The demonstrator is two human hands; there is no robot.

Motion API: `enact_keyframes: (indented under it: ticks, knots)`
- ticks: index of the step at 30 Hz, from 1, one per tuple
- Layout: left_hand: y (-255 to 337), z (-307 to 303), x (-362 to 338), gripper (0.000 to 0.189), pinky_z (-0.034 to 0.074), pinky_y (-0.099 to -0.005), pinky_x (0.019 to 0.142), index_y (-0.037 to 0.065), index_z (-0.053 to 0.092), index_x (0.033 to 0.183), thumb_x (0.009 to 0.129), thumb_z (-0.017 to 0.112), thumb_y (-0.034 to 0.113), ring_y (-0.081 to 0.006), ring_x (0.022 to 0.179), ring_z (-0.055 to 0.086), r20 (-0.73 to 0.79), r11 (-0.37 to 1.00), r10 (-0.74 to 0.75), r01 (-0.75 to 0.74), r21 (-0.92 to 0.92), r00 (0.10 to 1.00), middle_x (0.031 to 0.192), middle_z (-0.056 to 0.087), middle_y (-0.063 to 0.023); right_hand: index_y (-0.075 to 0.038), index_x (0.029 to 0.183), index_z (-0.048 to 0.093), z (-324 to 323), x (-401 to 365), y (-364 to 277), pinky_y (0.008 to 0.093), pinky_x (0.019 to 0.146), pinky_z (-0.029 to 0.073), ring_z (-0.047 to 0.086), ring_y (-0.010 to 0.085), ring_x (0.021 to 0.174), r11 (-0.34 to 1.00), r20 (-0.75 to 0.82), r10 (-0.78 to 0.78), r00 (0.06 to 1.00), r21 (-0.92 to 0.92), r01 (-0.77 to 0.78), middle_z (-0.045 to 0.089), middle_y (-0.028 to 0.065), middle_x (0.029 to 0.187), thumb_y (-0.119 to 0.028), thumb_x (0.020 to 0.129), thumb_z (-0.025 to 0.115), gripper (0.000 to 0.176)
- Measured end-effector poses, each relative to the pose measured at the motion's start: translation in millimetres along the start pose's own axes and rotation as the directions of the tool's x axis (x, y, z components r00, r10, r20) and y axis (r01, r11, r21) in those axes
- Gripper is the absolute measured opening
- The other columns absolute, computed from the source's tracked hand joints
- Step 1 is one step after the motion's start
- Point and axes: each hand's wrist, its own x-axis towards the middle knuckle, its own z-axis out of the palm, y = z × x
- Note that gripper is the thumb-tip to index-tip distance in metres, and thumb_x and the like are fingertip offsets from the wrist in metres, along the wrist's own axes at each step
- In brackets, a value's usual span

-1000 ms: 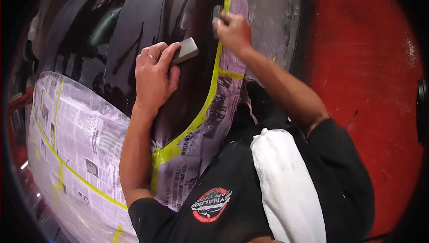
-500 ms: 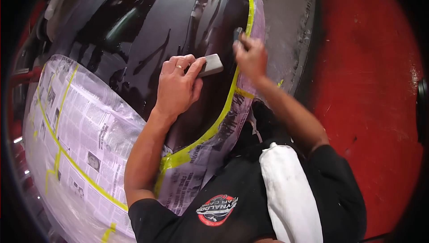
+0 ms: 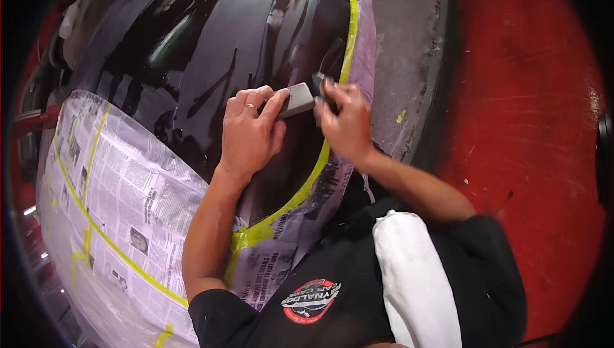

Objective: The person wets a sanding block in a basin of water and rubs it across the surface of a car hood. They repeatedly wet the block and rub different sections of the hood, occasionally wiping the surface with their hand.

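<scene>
The right hand, fingers pinching a small, blurred dark piece, has neared the grey rectangular block, jutting lengthwise rightward from the left hand, whose fingers clasp it.

The glossy black curved car panel shows white streaked reflections. Flat tape strips are bright yellow. Pale lilac newspaper sheets bear black print. The rectangular block is plain grey.
</scene>
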Motion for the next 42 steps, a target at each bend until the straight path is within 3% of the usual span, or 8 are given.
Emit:
enact_keyframes:
  ticks: [9,13,20,25,29,33,38,42]
  knots:
    - [-1.3,0.4,-1.8,0.054,0.047,-0.0450,0.095,0.012,0.066,0.127,0.073,0.073,0.012,-0.0304,0.108,0.058,-0.016,1.000,0.000,0.000,-0.017,1.000,0.118,0.062,-0.0095,0.000,0.119,0.073,6.7,-0.5,12.8,0.0375,0.098,0.053,0.068,0.0348,0.110,0.991,-0.055,-0.112,0.992,0.074,0.115,0.070,0.0229,0.110,-0.027,0.090,0.073,0.039]
    - [-1.8,-0.4,-3.5,0.053,0.047,-0.0450,0.093,0.012,0.067,0.126,0.073,0.074,0.013,-0.0308,0.108,0.058,-0.024,1.000,0.005,-0.005,0.003,1.000,0.117,0.062,-0.0093,0.000,0.121,0.072,5.2,70.0,32.6,0.0374,0.098,0.052,0.068,0.0325,0.109,0.935,0.021,0.338,0.941,0.106,-0.338,0.070,0.0221,0.106,-0.016,0.087,0.077,0.039]
    - [-2.9,-0.2,-3.5,0.054,0.047,-0.0432,0.093,0.012,0.066,0.125,0.072,0.076,0.013,-0.0296,0.107,0.059,-0.050,1.000,0.021,-0.022,-0.019,0.999,0.116,0.062,-0.0079,0.004,0.114,0.072,15.4,-7.3,21.0,0.0383,0.087,0.054,0.071,0.0315,0.096,0.990,-0.105,-0.057,0.993,0.124,0.070,0.069,0.0222,0.090,-0.026,0.093,0.070,0.036]
    - [-5.2,0.6,-5.2,0.054,0.047,-0.0435,0.092,0.013,0.065,0.124,0.071,0.077,0.013,-0.0292,0.107,0.059,-0.096,0.999,0.032,-0.033,-0.014,0.995,0.116,0.062,-0.0076,0.001,0.113,0.074,-1.8,76.1,23.6,0.0360,0.097,0.052,0.070,0.0316,0.101,0.954,0.073,0.290,0.954,0.053,-0.294,0.072,0.0199,0.099,-0.013,0.092,0.072,0.026]
    - [-5.3,3.0,-5.1,0.054,0.048,-0.0432,0.092,0.013,0.065,0.124,0.071,0.077,0.013,-0.0287,0.108,0.059,-0.084,0.999,0.027,-0.029,-0.028,0.996,0.116,0.062,-0.0076,0.005,0.118,0.071,8.9,-8.9,20.8,0.0366,0.095,0.052,0.070,0.0316,0.105,0.988,-0.044,-0.150,0.988,0.025,0.152,0.072,0.0222,0.109,-0.010,0.088,0.075,0.034]
    - [-2.4,3.8,-10.4,0.053,0.048,-0.0436,0.092,0.013,0.066,0.123,0.071,0.077,0.013,-0.0292,0.108,0.059,-0.093,0.999,0.043,-0.046,-0.028,0.995,0.117,0.062,-0.0076,0.006,0.120,0.071,6.2,95.1,50.2,0.0369,0.093,0.053,0.071,0.0276,0.103,0.921,0.052,0.314,0.948,0.225,-0.317,0.074,0.0224,0.105,-0.023,0.092,0.071,0.041]
    - [-6.8,3.2,-5.9,0.052,0.048,-0.0444,0.092,0.013,0.066,0.123,0.072,0.076,0.013,-0.0296,0.107,0.059,-0.076,0.999,0.042,-0.044,-0.028,0.996,0.117,0.062,-0.0078,-0.002,0.121,0.073,9.3,-12.7,20.7,0.0368,0.087,0.055,0.073,0.0290,0.094,0.964,-0.063,-0.264,0.962,-0.009,0.264,0.074,0.0222,0.106,-0.022,0.091,0.074,0.036]
    - [-3.4,-1.8,-5.9,0.051,0.048,-0.0459,0.093,0.012,0.066,0.124,0.073,0.074,0.013,-0.0312,0.108,0.059,-0.059,0.998,0.039,-0.042,-0.048,0.997,0.117,0.062,-0.0090,-0.001,0.118,0.074,7.5,84.8,41.1,0.0376,0.084,0.055,0.072,0.0287,0.092,0.988,0.026,0.135,0.991,0.074,-0.137,0.073,0.0226,0.103,-0.023,0.090,0.075,0.036]
